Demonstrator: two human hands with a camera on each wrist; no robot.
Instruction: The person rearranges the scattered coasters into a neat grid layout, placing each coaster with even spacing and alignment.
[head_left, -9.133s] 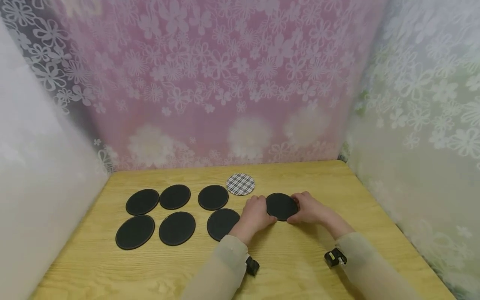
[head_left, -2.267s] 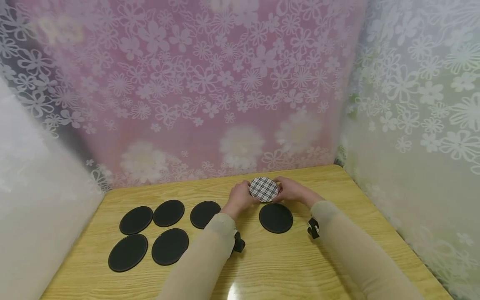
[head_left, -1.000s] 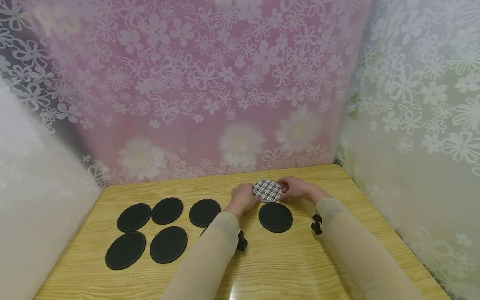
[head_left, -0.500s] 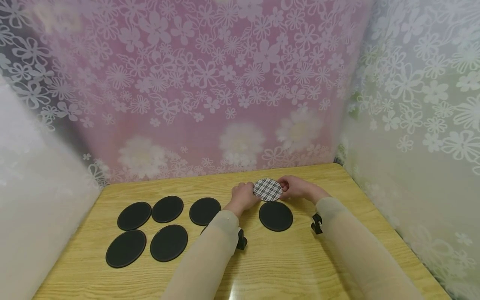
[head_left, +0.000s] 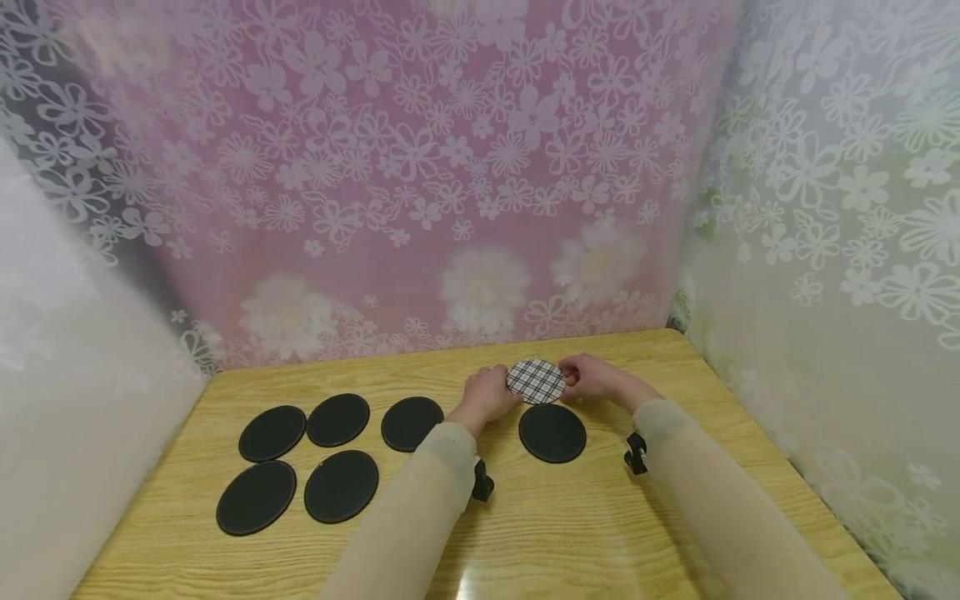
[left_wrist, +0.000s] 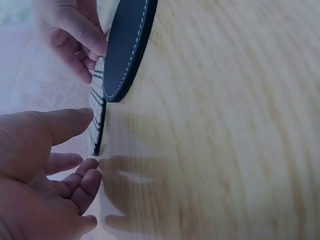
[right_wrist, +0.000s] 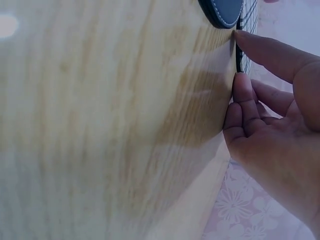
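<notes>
Plaid disc shifted right, between hands

Plaid disc: white with black lines, held at its left edge by the left hand and at its right by the right hand.
Near black disc: laid flat just in front of the plaid disc.
Left black discs: 5 seen, spread across the table.
Sleeves: 2, beige.
Backdrop: pink, printed with white flowers.
</notes>
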